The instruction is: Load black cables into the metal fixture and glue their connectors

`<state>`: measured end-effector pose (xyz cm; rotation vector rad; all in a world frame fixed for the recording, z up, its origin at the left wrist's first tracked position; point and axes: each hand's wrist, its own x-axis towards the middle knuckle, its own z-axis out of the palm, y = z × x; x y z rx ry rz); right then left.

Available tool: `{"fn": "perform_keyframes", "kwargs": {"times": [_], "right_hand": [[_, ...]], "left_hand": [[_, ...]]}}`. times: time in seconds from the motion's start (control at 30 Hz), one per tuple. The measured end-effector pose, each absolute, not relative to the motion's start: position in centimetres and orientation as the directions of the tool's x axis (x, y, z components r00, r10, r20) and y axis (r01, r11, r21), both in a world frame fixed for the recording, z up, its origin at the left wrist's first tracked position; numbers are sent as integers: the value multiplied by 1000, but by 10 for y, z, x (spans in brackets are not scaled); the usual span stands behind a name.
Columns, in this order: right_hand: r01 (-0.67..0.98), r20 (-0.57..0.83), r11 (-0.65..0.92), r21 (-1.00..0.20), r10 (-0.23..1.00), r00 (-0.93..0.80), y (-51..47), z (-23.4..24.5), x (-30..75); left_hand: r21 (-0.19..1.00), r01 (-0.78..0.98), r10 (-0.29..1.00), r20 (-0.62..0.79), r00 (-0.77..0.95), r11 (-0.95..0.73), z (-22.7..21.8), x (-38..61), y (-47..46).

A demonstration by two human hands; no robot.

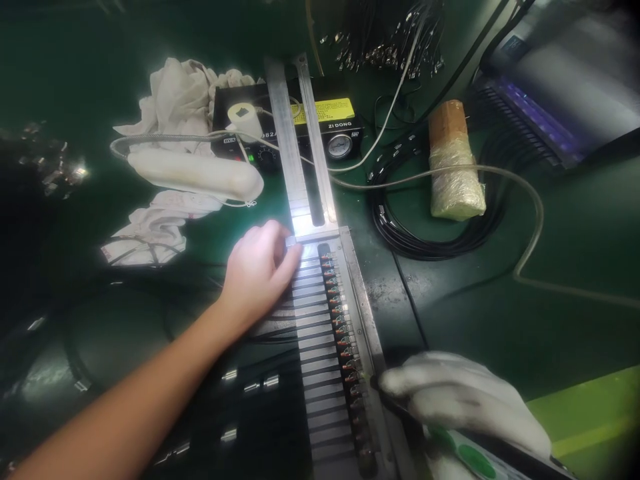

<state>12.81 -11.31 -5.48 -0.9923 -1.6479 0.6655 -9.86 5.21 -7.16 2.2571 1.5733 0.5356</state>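
Note:
A long metal slotted jig (320, 370) runs up the middle of the bench. Dark cables lie across it in its slots, and their stripped ends, with small coppery wire tips (344, 330), line up along its right side. My bare left hand (260, 267) is curled around the jig's upper left corner, thumb near the first slots. At the lower right, my right hand (465, 400), in a white glove, is closed around a dark, elongated tool (510, 460) beside the jig. Green round marks show near that tool; its exact kind is unclear.
Behind stands a black control box (345, 130) with a gauge, crossed by a slotted metal frame (293, 153). Left are a white padded roll (195, 175) and crumpled cloths (175, 93). Right are a coiled black cable (400, 243), a wrapped block (456, 173) and a purple-lit device (545, 120).

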Motion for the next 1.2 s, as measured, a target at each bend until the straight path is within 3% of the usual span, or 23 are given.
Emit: {"fn": "perform_keyframes", "kwargs": {"times": [0.37, 0.7, 1.03, 1.2], "right_hand": [[326, 421, 448, -833, 894, -154, -113, -45, 134], [332, 500, 531, -780, 847, -181, -108, -48, 141], [353, 514, 631, -691, 772, -373, -117, -45, 149], [368, 493, 588, -720, 807, -325, -120, -46, 143]], "left_hand": [[469, 819, 942, 113, 316, -331, -70, -98, 52], [464, 823, 944, 109, 312, -326, -70, -98, 53], [457, 825, 942, 119, 313, -331, -72, -98, 54], [457, 824, 941, 118, 317, -335, -72, -98, 53]]}}
